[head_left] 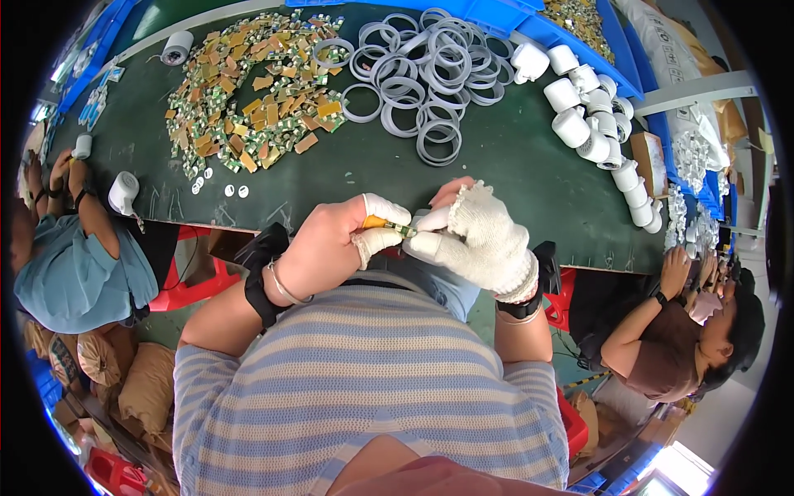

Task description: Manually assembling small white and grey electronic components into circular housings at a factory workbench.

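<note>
My left hand has white covers on its thumb and forefinger, which pinch a small green circuit board with an orange-yellow part at its left end. At the board's right end, my right hand in a white knit glove closes its thumb and fingers on it. Both hands are just over the table's near edge, close to my body. Beyond them on the dark green table lie a wide pile of similar small boards and a heap of grey plastic rings. Several small white discs lie left of my hands.
White cylindrical housings crowd the table's right side beside blue bins. Single white housings stand at far left and near left. Co-workers sit at the left and right. Red stools are below.
</note>
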Motion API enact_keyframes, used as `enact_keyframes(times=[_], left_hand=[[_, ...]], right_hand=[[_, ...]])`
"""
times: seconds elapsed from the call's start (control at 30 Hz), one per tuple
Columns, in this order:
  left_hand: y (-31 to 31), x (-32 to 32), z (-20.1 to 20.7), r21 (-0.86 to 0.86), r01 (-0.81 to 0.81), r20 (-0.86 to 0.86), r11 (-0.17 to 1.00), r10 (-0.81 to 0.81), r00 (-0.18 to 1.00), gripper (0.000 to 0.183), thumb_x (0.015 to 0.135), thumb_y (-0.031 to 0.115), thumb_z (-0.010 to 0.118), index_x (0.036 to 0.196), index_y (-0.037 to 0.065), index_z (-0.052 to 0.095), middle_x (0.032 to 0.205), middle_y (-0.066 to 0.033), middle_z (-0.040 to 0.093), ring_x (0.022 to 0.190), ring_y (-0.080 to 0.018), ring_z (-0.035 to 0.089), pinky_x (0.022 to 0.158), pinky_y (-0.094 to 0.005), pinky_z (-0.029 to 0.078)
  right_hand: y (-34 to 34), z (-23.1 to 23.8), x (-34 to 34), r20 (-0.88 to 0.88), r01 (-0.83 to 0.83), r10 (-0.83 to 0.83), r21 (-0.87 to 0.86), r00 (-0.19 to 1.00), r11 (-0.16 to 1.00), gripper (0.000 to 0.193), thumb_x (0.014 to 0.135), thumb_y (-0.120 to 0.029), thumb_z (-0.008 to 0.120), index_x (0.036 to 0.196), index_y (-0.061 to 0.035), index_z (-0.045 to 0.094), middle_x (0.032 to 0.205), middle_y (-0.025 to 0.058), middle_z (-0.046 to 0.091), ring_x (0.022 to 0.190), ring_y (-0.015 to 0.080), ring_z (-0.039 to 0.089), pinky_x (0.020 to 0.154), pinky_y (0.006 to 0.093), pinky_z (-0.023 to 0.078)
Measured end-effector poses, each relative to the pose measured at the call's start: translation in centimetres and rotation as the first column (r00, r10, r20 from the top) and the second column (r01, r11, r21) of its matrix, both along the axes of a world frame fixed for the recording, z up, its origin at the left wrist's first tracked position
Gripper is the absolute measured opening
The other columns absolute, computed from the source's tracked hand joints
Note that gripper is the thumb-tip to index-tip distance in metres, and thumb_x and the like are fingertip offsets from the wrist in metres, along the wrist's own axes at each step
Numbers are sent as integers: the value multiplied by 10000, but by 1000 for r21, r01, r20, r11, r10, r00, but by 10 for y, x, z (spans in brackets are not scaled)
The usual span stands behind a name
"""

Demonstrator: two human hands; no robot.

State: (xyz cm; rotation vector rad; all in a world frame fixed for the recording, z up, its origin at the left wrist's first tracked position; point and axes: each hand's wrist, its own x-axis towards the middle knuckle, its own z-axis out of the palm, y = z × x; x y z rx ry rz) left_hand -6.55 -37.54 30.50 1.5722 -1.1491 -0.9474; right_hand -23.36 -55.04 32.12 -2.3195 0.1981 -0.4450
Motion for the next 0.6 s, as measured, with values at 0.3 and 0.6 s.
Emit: enact_keyframes(times=[0.3,0.6], left_hand=[[9,1,-8,-20,-19,167,1000,22,986,187,945,26,754,1125,16,703,1009,-73,768,912,-147,738,814,-281,580],[62,90,57,-116,-574,-110,810,564,818,201,973,88,741,1154,7,706,985,-51,739,913,-91,695,779,-257,555]], right_hand=[[13,-4,13,-35,6,-11,-140,999,990,119,742,-221,869,803,-177,776,753,25,691,877,282,673,801,411,506],[-168,-2,-46,-30,445,-792,-814,609,373,670,822,-313,842,1406,-86,605,1321,204,665,1169,411,643,1017,494,481]])
